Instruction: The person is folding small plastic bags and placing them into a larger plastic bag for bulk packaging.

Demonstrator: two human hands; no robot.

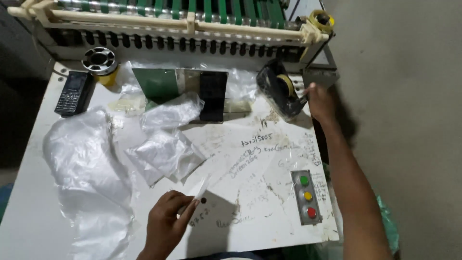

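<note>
Left hand: my left hand (166, 224) is low at the near edge of the worktop (269, 202), thumb and fingers pinched on the bottom end of a clear strip (199, 187).
Strip: thin clear plastic, long axis slanting up and to the right from my fingers, its free end pointing toward the middle of the worktop.
Open room: bare, scribbled worktop lies right of my left hand, running to the button box (306, 196) near the right edge.
Near left: a big crumpled plastic sheet (86, 168) covers the left side almost to the near edge.
Middle: two small clear bags (166, 154) lie just beyond the strip, one above the other.
Right hand: my right hand (320, 102) reaches out along the right edge and touches the tape dispenser (281, 91); whether it grips I cannot tell.
Far: a black phone (73, 92) lies at the far left, a reel (100, 61) beside it, and the machine (173, 21) with green belts closes off the far edge.
</note>
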